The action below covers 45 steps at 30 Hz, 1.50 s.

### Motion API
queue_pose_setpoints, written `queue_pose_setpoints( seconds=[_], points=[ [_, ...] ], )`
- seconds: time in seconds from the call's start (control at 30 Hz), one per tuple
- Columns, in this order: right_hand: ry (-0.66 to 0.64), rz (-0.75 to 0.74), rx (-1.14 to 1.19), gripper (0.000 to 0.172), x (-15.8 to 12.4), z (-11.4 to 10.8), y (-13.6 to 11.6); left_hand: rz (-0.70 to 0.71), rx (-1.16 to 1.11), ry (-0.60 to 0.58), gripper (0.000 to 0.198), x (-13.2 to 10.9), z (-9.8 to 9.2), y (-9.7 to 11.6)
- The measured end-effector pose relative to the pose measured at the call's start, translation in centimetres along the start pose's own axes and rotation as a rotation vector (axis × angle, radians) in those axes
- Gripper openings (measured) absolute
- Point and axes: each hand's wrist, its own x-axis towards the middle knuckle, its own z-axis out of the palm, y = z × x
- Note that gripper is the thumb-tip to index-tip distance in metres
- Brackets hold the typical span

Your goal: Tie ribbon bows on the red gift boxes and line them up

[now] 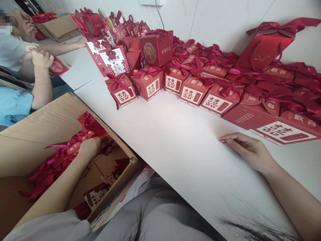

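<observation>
White table (175, 140), right hand (247, 150) resting open, empty

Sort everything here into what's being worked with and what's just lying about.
In hand: left hand inside the carton, at the ribboned boxes; right hand flat on the table beside the lined-up boxes.
Lying about: tall red box; red bag; flat cardboard; co-worker's hands.

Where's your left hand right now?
Head view, lower left: the left hand is inside the open cardboard box beside the white table, among ribbon-tied red gift boxes.
</observation>
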Motion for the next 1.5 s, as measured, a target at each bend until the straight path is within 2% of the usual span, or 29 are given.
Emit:
queue_pose_setpoints(
  seconds=[0.2, 0.5, 0.7, 0.9, 1.03, 1.2, 1.4, 1.5],
  points=[
    [0.002, -0.005, 0.008, 0.024, 0.0, 0.0, 0.0, 0.084, 0.137, 0.018, 0.044, 1.5, -0.7, -1.0],
    [-0.002, -0.003, -0.001, 0.025, 0.0, -0.1, 0.1, 0.176, 0.155, -0.019, 0.041, 2.7, 2.0, -0.9],
    [0.000, -0.004, -0.007, 0.024, 0.0, -0.1, 0.1, 0.277, 0.145, 0.072, 0.045, 2.2, 2.5, 0.2],
    [0.000, -0.010, -0.017, 0.024, 0.0, -0.1, 0.1, 0.428, 0.112, 0.026, 0.027, 1.3, 3.3, 1.4],
    [0.002, -0.010, -0.018, 0.023, 0.0, 0.0, 0.1, 0.446, 0.066, 0.024, 0.027, 1.2, 3.0, 1.6],
    [0.006, -0.008, -0.029, 0.024, 0.1, 0.0, 0.1, 0.471, -0.011, -0.062, 0.033, 0.8, 2.0, 1.5],
    [0.010, -0.008, -0.017, 0.023, 0.0, 0.0, 0.0, 0.427, -0.100, -0.129, 0.035, 0.5, 1.4, 0.1],
    [0.009, -0.002, -0.007, 0.023, 0.0, 0.0, -0.1, 0.396, -0.145, -0.155, 0.030, 0.9, 1.8, 0.2]
  ],
)
